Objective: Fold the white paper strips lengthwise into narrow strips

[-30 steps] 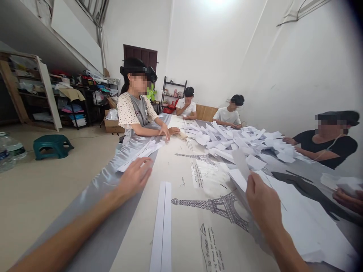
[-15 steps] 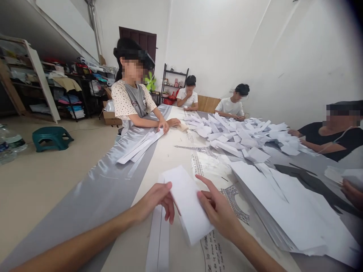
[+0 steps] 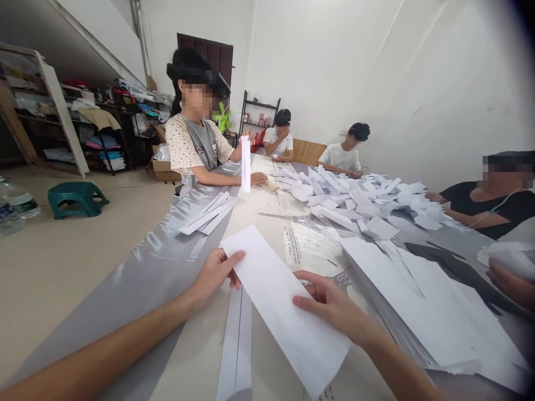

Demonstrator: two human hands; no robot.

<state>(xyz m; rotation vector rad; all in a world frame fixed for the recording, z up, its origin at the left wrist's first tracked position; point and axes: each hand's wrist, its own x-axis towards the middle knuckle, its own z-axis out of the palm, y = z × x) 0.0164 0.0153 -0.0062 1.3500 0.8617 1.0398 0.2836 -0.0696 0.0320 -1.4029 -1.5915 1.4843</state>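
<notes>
A long white sheet of paper (image 3: 280, 306) slants across in front of me, held above the table. My left hand (image 3: 219, 270) pinches its upper left edge, thumb on top and fingers underneath. On its right edge, my right hand (image 3: 330, 301) grips with the thumb on top and the fingers partly hidden behind. Beneath the sheet lie narrow white paper strips (image 3: 234, 345), side by side on the table. To the right rests a stack of large white sheets (image 3: 422, 301).
A loose heap of folded white papers (image 3: 355, 195) covers the far right of the table (image 3: 196, 345). At the left, a co-worker (image 3: 200, 139) holds up a paper strip (image 3: 246, 167) over more strips (image 3: 209, 214). Three other people sit around the table. A green stool (image 3: 77, 197) stands on the floor.
The paper in my hands has gone from folded over to opened out lengthwise. My right index finger has curled in. The co-worker at left has raised a strip off the table.
</notes>
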